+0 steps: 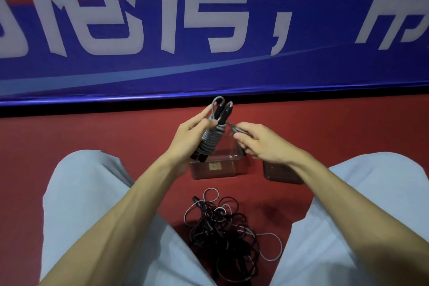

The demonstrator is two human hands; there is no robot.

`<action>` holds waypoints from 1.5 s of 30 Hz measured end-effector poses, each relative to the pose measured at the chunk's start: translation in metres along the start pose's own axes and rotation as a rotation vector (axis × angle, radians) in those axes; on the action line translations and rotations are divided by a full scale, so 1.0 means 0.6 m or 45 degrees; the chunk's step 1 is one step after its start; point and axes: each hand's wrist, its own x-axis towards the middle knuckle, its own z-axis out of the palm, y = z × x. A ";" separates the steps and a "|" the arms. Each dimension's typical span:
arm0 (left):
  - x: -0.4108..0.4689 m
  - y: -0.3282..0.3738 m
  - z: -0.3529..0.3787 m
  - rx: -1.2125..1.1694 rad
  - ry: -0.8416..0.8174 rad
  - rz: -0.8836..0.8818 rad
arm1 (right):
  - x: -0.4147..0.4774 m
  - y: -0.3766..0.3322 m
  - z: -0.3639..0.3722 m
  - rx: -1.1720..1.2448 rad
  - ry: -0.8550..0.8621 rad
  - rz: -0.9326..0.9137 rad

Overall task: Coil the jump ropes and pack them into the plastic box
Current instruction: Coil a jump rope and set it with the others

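Coiling nearly finished on one rope; packing not yet begun, by the look of it

Item 1: grey cord jump rope with black handles [210, 139], wound into a tight bundle round its two handles and held up just above the box. Left hand [185, 141] grasps the bundle round its middle. Right hand [262, 144] pinches the short free tail of cord just beside the bundle, apparently for a last turn or tuck.

Item 2: clear rectangular plastic box [216, 170], open-topped, on the red floor [92, 132] below the hands. Nothing shows inside through its front wall; its far right corner is hidden.

Item 3: brownish transparent plastic piece [282, 175] just right of the box. Lid or second box, cannot tell; contents not visible.

Item 4: loose tangle of black and grey ropes [222, 227] on the floor between the knees, uncoiled, count unclear.

Remaining: secure the bundle, box it, then work through the tangle
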 end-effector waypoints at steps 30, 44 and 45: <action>0.009 -0.018 -0.013 0.193 -0.223 -0.226 | -0.001 -0.023 0.009 0.159 0.506 -0.386; 0.002 -0.019 -0.004 0.023 -0.253 -0.443 | 0.000 -0.034 0.007 0.433 0.644 -0.203; 0.001 -0.018 -0.002 0.026 -0.232 -0.433 | -0.002 -0.036 0.005 0.422 0.657 -0.174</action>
